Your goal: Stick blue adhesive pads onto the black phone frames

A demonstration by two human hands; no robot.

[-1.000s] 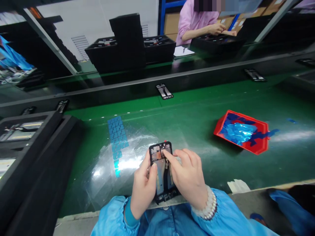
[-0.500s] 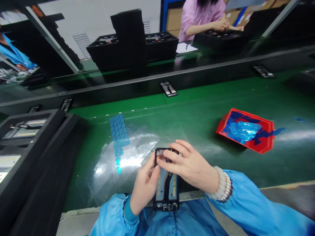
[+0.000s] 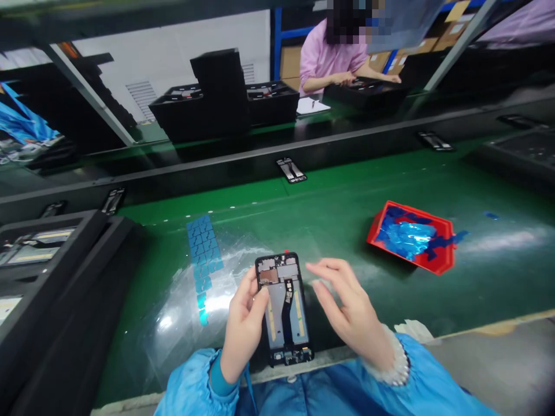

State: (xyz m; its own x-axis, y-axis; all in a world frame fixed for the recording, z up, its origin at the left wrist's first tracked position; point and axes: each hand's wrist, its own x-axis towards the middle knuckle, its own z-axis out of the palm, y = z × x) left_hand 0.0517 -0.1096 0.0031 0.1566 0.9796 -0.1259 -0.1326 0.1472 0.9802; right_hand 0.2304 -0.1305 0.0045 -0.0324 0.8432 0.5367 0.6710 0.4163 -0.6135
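An opened phone frame, its inner parts and black ribbon cable facing up, stands tilted at the table's front edge. My left hand grips its left side, thumb on the inner face and fingers behind. Just off the phone's right edge is my right hand, fingers apart and holding nothing. A sheet of blue die-cut stickers on clear film lies to the left of the phone. To the right sits a red bin filled with crumpled blue film pieces.
Black foam trays holding phone parts stand at the left. More phone frames lie along the back rail, one at the middle and one at the right. Across the rail, a person in a pink top works at a black box.
My right hand has come off the phone's upper part and moved right, its fingers spreading. My left hand keeps its hold. The view has shifted slightly.
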